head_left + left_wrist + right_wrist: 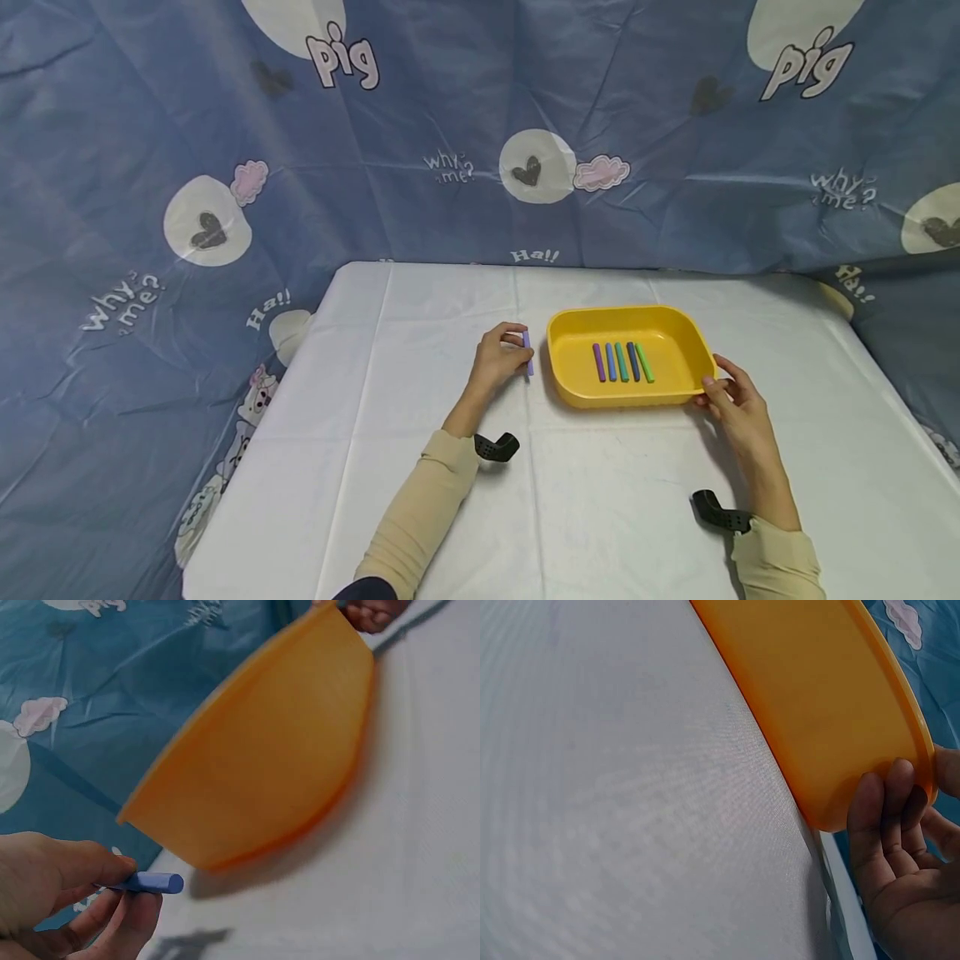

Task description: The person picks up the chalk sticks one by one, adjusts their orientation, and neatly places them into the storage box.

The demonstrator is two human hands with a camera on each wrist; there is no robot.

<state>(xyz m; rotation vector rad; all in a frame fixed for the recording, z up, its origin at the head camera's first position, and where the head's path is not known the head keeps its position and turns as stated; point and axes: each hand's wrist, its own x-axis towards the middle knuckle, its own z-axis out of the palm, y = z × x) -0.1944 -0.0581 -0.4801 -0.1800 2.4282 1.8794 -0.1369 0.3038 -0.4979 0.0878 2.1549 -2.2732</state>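
My left hand [501, 360] pinches a lavender-blue chalk-like stick [528, 353] between thumb and fingers, just left of a yellow plastic tray [564, 392]. The stick's round flat end points toward the tray in the left wrist view. Several similar sticks lie side by side in the tray, including a purple one [598, 362], a teal one [622, 362] and a light green one [645, 363]. At the tray's near right corner my right hand [741, 410] grips the rim. The right wrist view shows its fingers [866, 817] against the outer wall and its thumb at the rim.
A white cloth [435, 517] covers the table beneath the tray. Behind it hangs a blue printed curtain [420, 108], which also runs down the left side. Black wrist mounts [498, 447] stick out from both wrists.
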